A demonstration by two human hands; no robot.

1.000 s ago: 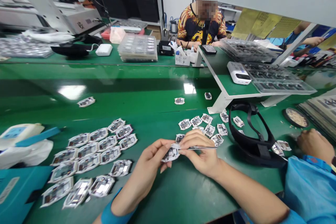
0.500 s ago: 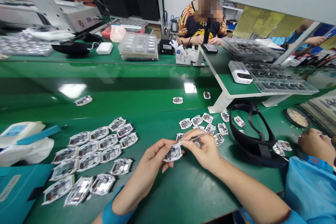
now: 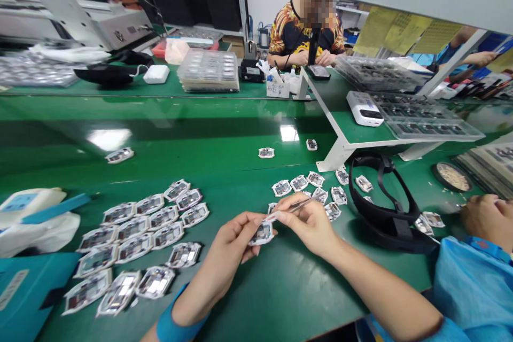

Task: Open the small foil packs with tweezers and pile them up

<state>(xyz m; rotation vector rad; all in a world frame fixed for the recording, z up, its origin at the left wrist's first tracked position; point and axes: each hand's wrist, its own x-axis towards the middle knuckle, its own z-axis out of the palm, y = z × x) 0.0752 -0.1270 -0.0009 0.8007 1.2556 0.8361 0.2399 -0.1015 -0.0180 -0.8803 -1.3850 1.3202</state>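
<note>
My left hand [image 3: 234,238] is closed on a small white-framed electronic module [image 3: 262,233], its circuit parts facing up, above the green table. Tweezers [image 3: 294,206] are pinched in my right hand [image 3: 310,224], and their tips meet the upper edge of the module. Fingers partly hide that edge, so I cannot tell what the tips touch. Left of my hands lie rows of similar modules [image 3: 134,246]. A looser group of modules [image 3: 299,183] lies beyond my right hand, partly covered by it.
A black headband-like frame [image 3: 395,219] stands right of my right arm, with a co-worker's hand [image 3: 487,219] beyond it. A raised shelf [image 3: 340,117] carries a white power bank [image 3: 364,108] and clear trays [image 3: 425,117]. A teal pouch [image 3: 36,288] lies at left. Another person [image 3: 296,37] sits opposite.
The view has shifted slightly. Both hands stay at the module, with the tweezers still at its upper edge; otherwise little differs.
</note>
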